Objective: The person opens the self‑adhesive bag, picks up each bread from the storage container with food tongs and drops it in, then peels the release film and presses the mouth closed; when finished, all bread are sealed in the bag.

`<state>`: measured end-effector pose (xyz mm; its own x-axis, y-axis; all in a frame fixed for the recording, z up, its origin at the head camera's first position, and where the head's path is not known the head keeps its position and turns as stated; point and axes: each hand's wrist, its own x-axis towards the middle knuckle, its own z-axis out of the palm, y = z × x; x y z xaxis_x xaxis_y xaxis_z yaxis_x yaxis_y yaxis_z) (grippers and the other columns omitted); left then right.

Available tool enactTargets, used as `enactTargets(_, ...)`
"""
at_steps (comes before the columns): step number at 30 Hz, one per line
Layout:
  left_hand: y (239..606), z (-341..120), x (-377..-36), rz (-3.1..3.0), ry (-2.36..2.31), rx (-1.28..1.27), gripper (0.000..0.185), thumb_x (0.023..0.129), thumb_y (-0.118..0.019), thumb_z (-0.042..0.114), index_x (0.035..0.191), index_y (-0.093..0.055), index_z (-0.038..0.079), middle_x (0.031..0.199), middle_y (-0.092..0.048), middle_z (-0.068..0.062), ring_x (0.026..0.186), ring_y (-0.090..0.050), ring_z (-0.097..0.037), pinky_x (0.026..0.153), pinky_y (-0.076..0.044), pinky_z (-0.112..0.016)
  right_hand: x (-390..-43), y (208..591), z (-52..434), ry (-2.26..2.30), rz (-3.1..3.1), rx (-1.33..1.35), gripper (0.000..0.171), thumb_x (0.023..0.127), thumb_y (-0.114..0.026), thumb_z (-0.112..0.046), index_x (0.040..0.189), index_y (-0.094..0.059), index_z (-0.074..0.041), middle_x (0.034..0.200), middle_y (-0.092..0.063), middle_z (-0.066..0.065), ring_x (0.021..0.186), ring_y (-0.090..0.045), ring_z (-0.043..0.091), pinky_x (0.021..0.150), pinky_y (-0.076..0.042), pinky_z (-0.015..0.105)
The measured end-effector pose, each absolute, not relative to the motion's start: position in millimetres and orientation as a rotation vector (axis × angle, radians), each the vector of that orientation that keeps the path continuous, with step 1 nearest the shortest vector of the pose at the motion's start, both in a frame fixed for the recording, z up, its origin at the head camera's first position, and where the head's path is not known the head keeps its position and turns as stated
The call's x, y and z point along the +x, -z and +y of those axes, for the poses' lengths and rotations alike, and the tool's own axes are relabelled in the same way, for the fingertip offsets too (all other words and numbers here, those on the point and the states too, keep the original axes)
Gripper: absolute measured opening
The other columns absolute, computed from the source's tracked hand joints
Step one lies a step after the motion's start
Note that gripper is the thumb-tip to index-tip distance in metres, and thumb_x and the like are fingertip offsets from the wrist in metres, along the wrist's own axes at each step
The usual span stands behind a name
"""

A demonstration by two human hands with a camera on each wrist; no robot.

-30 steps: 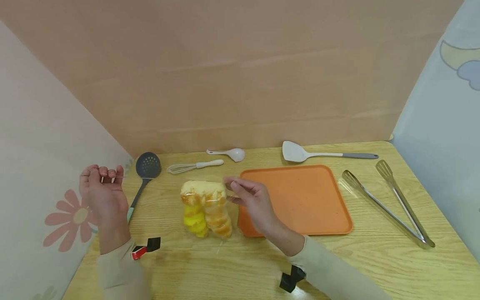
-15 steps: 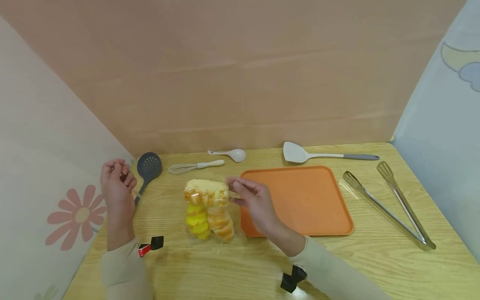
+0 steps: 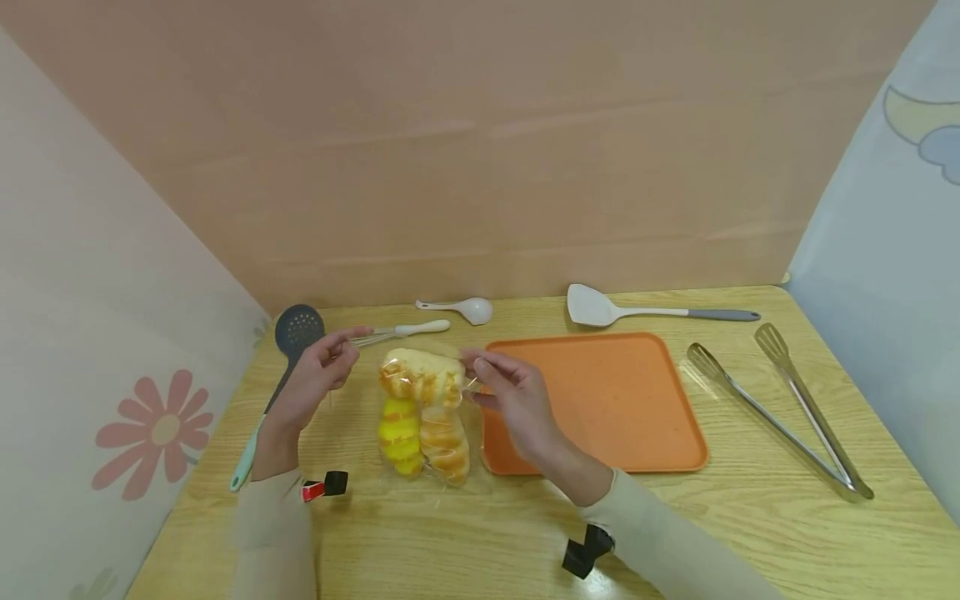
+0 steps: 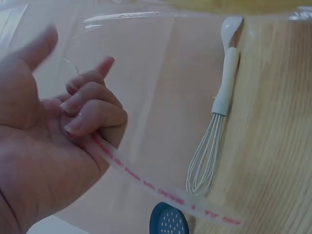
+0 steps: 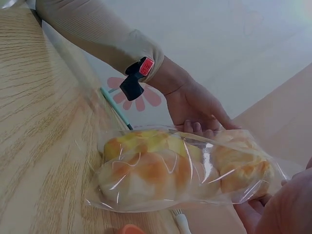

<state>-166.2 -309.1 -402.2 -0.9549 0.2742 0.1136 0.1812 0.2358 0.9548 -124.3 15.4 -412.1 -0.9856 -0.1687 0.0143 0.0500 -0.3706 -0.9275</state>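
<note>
A clear bag of bread rolls (image 3: 423, 412), yellow and orange-brown, lies on the wooden table (image 3: 525, 533) left of the orange tray (image 3: 600, 400). My right hand (image 3: 476, 375) pinches the bag's top right edge and lifts that end a little. My left hand (image 3: 341, 350) hovers close to the bag's top left corner. In the left wrist view its curled fingers (image 4: 92, 109) press a thin clear strip with red print (image 4: 161, 190) against the palm. The right wrist view shows the bag (image 5: 185, 170) from its side, with the left hand (image 5: 200, 109) behind it.
A wire whisk (image 3: 397, 332), a white spoon (image 3: 468, 310) and a dark slotted spoon (image 3: 296, 333) lie behind the bag. A white spatula (image 3: 600, 307) lies behind the tray, and metal tongs (image 3: 780, 408) lie at the right. Panels wall off the back and both sides.
My left hand has swung from the far left edge in to the bag's top corner, keeping the strip. The right hand has kept its pinch and raised the bag's top slightly.
</note>
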Motion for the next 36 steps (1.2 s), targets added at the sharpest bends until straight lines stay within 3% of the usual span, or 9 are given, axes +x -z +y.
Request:
enactTargets(7,410,-315,-169,2.613,-1.684,0.146,0.055,0.125,-0.023,0.033,0.146,-0.059,-0.003,0.093,-0.037,-0.012,0.075,-0.033,-0.024,0.066,-0.031,-0.038,-126,413,16,2.498,1.677,-0.153,0.031,0.114,-0.061,-0.004,0.138,-0.069,0.013,0.123,-0.080,0.008,0.108,-0.073,0.015,0.091,-0.067,0.036)
enactTargets(10,421,-324,-172,2.802,-1.468,0.122,0.051,0.124,-0.028,0.023,0.155,-0.049,-0.012,0.122,-0.053,-0.032,0.109,-0.053,-0.043,0.099,-0.050,-0.047,-127,413,16,2.495,1.677,-0.144,0.031,0.114,-0.060,-0.004,0.138,-0.069,0.012,0.124,-0.080,0.008,0.108,-0.074,0.015,0.090,-0.067,0.036)
enactTargets(12,435,-333,-175,2.916,-1.308,0.170,0.058,0.123,-0.035,0.027,0.166,-0.032,-0.011,0.156,-0.041,-0.043,0.146,-0.036,-0.062,0.124,-0.029,-0.073,-127,413,16,2.492,1.677,-0.139,0.031,0.114,-0.060,-0.004,0.139,-0.069,0.012,0.125,-0.080,0.008,0.109,-0.073,0.015,0.090,-0.067,0.035)
enactTargets(14,444,-342,-178,2.999,-1.138,0.219,0.072,0.122,-0.038,0.036,0.173,-0.012,-0.008,0.175,-0.013,-0.042,0.160,0.001,-0.069,0.121,0.003,-0.088,-127,413,16,2.489,1.677,-0.137,0.031,0.114,-0.060,-0.004,0.139,-0.069,0.012,0.125,-0.080,0.008,0.110,-0.073,0.015,0.090,-0.067,0.034)
enactTargets(16,444,-345,-178,2.985,-1.117,0.213,0.082,0.121,-0.032,0.048,0.175,0.008,0.000,0.179,0.010,-0.035,0.159,0.025,-0.065,0.115,0.020,-0.089,-127,413,16,2.487,1.679,-0.136,0.031,0.114,-0.059,-0.004,0.140,-0.068,0.012,0.127,-0.080,0.007,0.110,-0.073,0.015,0.090,-0.067,0.034)
enactTargets(20,427,-339,-178,2.834,-1.441,0.231,0.070,0.121,-0.012,0.052,0.174,0.020,0.021,0.184,0.020,-0.005,0.166,0.028,-0.034,0.127,0.024,-0.069,-127,413,16,2.484,1.682,-0.136,0.032,0.114,-0.059,-0.004,0.141,-0.068,0.013,0.131,-0.079,0.010,0.110,-0.073,0.014,0.090,-0.067,0.034)
enactTargets(27,411,-323,-169,2.802,-1.666,0.383,0.061,0.124,-0.019,0.037,0.176,-0.027,0.005,0.183,-0.024,-0.015,0.170,-0.018,-0.033,0.138,-0.014,-0.039,-127,413,16,2.484,1.685,-0.150,0.032,0.114,-0.059,-0.004,0.140,-0.068,0.013,0.138,-0.074,0.023,0.110,-0.074,0.014,0.089,-0.067,0.033)
enactTargets(31,410,-315,-169,2.839,-1.617,0.457,0.046,0.124,-0.039,0.025,0.155,-0.061,0.000,0.154,-0.063,-0.024,0.138,-0.064,-0.021,0.113,-0.049,-0.020,-127,413,16,2.484,1.690,-0.160,0.031,0.114,-0.059,-0.004,0.139,-0.069,0.012,0.131,-0.078,0.016,0.109,-0.073,0.014,0.089,-0.067,0.032)
enactTargets(36,414,-311,-170,2.985,-1.523,0.481,0.034,0.121,-0.045,0.013,0.140,-0.069,-0.004,0.127,-0.078,-0.022,0.101,-0.063,-0.002,0.095,-0.046,-0.019,-127,414,16,2.485,1.689,-0.162,0.031,0.114,-0.060,-0.004,0.139,-0.069,0.012,0.127,-0.080,0.012,0.109,-0.074,0.014,0.088,-0.067,0.032)
